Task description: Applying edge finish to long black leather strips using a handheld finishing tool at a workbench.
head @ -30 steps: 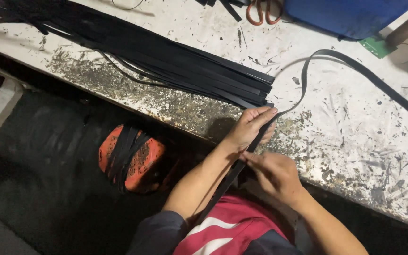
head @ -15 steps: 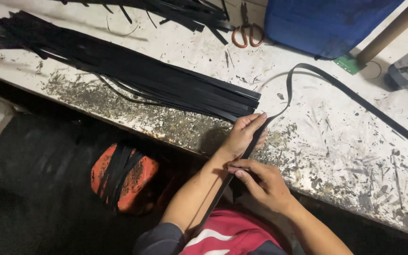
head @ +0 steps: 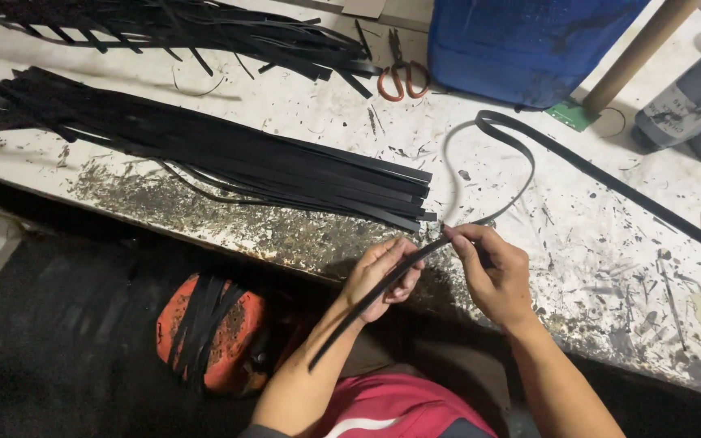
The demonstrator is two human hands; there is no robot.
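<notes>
A long black strip (head: 521, 154) loops over the stained white worktable (head: 610, 243) and runs off to the right. My left hand (head: 383, 277) and my right hand (head: 492, 272) both pinch this strip at the table's front edge, a short way apart. The strip's near end hangs down past my left forearm. Just left of my hands lies a flat bundle of several black strips (head: 229, 162), its cut ends close to my fingers.
A tangle of more black strips (head: 204, 32) lies at the back. Orange-handled scissors (head: 403, 79), a blue container (head: 521, 45), a cardboard tube (head: 638, 53) and a dark bottle (head: 695, 97) stand behind. An orange stool (head: 208, 328) with strips on it sits below the table.
My right hand has risen from below the table edge up to the strip beside my left hand. The strip's loop has lifted and curled more. The camera has moved closer.
</notes>
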